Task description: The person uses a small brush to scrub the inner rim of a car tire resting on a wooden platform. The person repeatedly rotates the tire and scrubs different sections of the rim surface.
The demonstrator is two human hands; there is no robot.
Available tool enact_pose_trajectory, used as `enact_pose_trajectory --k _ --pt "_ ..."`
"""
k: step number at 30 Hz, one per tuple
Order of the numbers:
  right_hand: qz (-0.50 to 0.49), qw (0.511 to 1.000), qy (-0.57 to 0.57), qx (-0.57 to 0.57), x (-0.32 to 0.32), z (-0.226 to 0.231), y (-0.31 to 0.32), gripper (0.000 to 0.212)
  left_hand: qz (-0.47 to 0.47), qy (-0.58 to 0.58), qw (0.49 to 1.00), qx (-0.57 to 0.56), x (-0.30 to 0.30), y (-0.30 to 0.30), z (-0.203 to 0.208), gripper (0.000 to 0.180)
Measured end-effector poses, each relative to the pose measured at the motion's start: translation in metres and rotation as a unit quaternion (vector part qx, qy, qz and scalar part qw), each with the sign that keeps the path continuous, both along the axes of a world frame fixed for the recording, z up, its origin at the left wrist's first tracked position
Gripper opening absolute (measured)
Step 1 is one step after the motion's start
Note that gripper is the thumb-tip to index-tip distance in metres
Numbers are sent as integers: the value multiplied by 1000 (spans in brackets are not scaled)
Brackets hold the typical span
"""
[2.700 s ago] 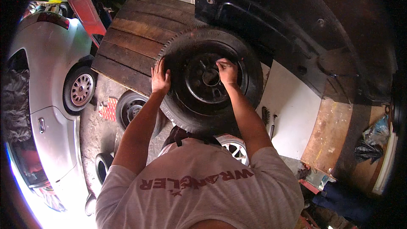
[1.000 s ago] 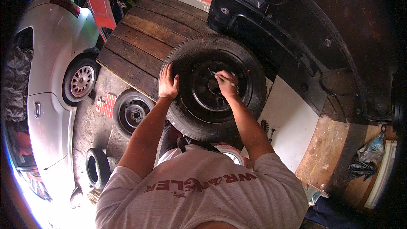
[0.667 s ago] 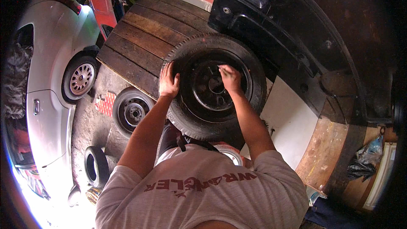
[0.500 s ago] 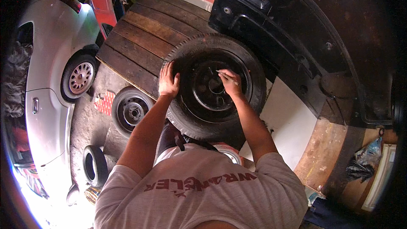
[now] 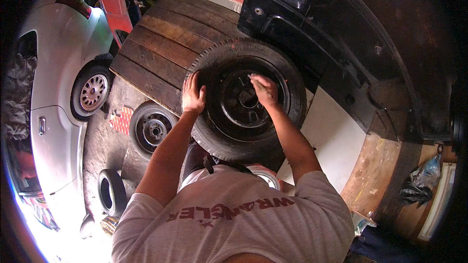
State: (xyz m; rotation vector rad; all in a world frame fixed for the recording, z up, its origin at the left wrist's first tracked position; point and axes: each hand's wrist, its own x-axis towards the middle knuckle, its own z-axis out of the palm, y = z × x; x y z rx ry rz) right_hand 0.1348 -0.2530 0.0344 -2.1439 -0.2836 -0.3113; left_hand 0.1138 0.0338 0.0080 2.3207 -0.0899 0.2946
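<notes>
**Wheel held upright, both hands on its face**

Left hand [image 5: 193, 95] pressed flat on the tyre [image 5: 243, 100], fingers spread over the rubber at the upper left of the tread edge, nothing closed in it. Right hand [image 5: 264, 90] curled together over the black rim [image 5: 241, 104], just right of the hub hole; a thin pale tip poking out up and to the left of the fingers, too small to tell what it is. Wheel standing on edge, face turned toward the chest, axle line running away from the body toward the dark wheel arch [image 5: 341, 44] behind the hands. Plank ramp [image 5: 161, 48] up and left of the left hand. Spare wheel [image 5: 151, 129] flat on the ground below that hand, silver car [image 5: 58, 87] farther left.
</notes>
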Motion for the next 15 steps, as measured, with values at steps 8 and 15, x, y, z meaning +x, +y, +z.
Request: enact_pose_trajectory --k 8,15 --pt "57 991 -74 -93 8 -3 3 10 -1 2 1000 -4 1 1 0 60" --pt "-18 999 -36 -26 11 8 1 11 0 6 1000 -6 0 0 -1 60"
